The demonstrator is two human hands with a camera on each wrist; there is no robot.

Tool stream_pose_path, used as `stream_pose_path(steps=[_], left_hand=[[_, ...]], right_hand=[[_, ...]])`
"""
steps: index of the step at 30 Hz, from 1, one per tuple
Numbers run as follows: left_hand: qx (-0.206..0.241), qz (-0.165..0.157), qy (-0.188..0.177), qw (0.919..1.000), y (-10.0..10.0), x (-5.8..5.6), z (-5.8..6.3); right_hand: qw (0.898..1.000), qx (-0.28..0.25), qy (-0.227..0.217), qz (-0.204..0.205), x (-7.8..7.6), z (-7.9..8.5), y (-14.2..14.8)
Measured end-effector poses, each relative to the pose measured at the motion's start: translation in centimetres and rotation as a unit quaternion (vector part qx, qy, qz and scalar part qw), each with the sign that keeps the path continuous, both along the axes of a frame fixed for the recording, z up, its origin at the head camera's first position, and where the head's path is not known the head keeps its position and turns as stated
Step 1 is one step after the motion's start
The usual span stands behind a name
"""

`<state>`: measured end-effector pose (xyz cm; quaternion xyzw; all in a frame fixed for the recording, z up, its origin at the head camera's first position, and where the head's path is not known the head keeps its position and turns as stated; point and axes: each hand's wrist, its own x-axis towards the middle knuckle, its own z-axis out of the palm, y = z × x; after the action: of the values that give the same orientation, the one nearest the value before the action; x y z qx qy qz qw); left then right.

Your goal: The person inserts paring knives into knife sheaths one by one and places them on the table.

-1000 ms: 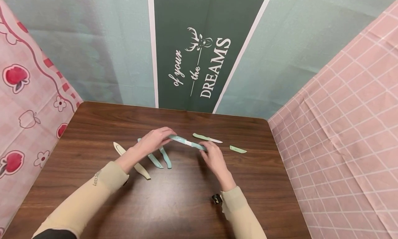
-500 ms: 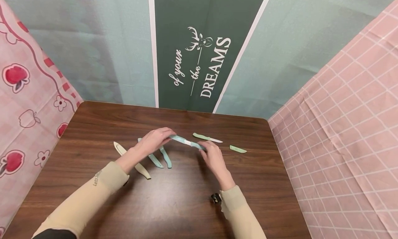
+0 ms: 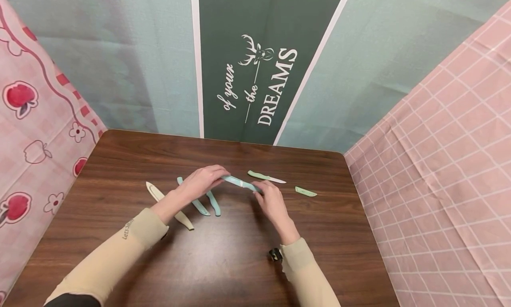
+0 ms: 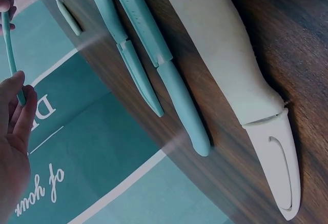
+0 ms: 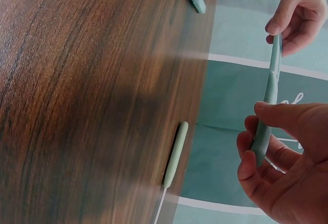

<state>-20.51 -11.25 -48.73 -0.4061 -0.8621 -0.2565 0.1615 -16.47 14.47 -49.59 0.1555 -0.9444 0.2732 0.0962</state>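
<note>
Above the table, a light-blue knife [image 3: 251, 186] and its matching sheath [image 3: 233, 180] are held in line, with the blade mostly inside. A thin white strip of blade shows between handle and sheath. My left hand [image 3: 205, 179] pinches the far end of the sheath between thumb and fingers. At the other end, my right hand [image 3: 273, 201] grips the handle, thumb on one side and curled fingers on the other, as the right wrist view shows. Under my left forearm lie two more light-blue sheathed knives [image 4: 187, 111] [image 4: 138, 78], pointing opposite ways.
A larger cream sheathed knife [image 3: 183, 220] lies left of the blue ones, partly covered by my left arm. Beyond my right hand rest a green-handled knife [image 3: 259, 175] with bare white blade and a separate green sheath [image 3: 305, 191]. Fabric walls enclose the wooden table [image 3: 223, 262].
The white strip of blade between sheath and handle has grown narrower. My left hand has shifted slightly right, and the right hand slightly left. The things on the table lie as before.
</note>
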Motion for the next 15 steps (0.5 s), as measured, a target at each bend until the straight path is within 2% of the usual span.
stream_pose_path(steps=[15], left_hand=[[-0.008,0.001,0.005,1.0000,0.20,0.07,0.18]], right_hand=[[1.000,-0.003,0.000,0.001,-0.01,-0.18,-0.34]])
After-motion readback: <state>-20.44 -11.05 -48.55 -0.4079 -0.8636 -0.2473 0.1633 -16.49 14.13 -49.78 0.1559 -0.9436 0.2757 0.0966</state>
